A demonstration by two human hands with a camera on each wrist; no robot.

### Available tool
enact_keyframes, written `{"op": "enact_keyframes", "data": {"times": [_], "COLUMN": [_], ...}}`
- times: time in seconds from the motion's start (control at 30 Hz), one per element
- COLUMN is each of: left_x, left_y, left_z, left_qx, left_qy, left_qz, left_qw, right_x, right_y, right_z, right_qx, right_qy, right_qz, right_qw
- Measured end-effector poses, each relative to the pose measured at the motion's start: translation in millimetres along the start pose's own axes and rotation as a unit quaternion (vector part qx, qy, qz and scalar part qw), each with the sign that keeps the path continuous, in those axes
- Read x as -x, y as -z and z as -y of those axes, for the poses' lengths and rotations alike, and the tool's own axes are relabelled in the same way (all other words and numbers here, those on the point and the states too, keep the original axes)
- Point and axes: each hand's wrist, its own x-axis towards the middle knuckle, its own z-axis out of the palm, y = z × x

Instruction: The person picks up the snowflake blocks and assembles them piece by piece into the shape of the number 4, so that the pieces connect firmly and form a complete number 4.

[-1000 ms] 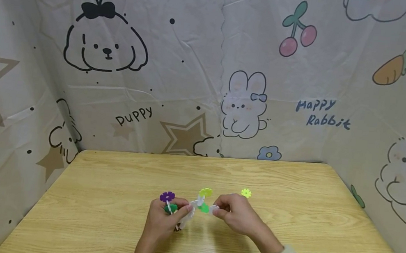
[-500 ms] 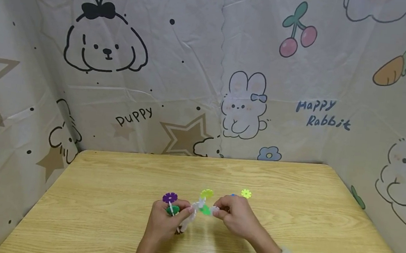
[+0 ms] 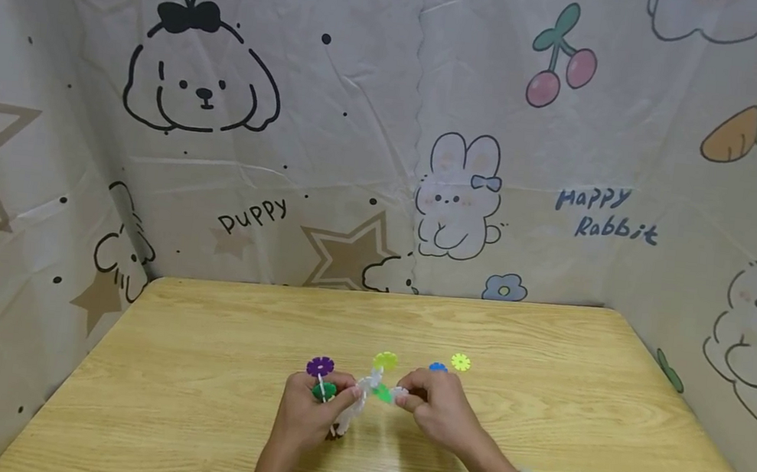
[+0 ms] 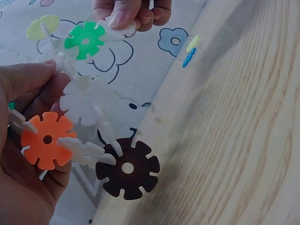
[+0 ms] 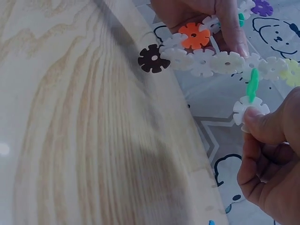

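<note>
A chain of notched plastic snowflake discs hangs between both hands. My left hand [image 3: 310, 410] pinches its white discs with thumb and fingers. On the chain are an orange disc [image 4: 48, 139], a dark brown disc [image 4: 127, 168] at the lower end, a purple disc [image 3: 319, 367] and a yellow disc [image 3: 385, 360]. A bright green disc [image 4: 85, 41] joins the chain on the side toward my right hand [image 3: 441, 406]. Between right thumb and fingers is a white disc [image 5: 251, 112], slotted against the green disc's edge. Part of the chain is hidden behind the left fingers.
Beyond the right hand, a loose yellow-green disc [image 3: 460, 362] and a blue disc [image 3: 438, 367] lie on the wooden table [image 3: 237, 329]. A cloth backdrop [image 3: 350, 110] with cartoon prints stands behind and along both sides of the table.
Both hands keep their grips on the discs and shift only slightly. The blue disc shows more from behind the right hand, and the head view has turned a little.
</note>
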Motion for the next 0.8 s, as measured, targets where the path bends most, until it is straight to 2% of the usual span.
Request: {"op": "enact_keyframes", "data": {"times": [0.2,0.47,0.8], "left_x": [0.5,1.5,0.4], "left_y": [1.6,3.1,2.7], "left_z": [0.3,-1.4,-1.3], "left_qx": [-0.029,-0.028,-0.024], "left_qy": [0.015,0.024,0.011], "left_qz": [0.01,0.017,0.019], "left_qw": [0.9994,0.9992,0.9995], "right_x": [1,2,2], "right_y": [-3,-8,-11], "right_z": [-3,-6,-6], "right_qx": [-0.004,-0.015,-0.037], "right_qy": [-0.008,-0.004,-0.006], "right_qz": [0.004,-0.008,-0.019], "right_qw": [1.0,1.0,0.999]}}
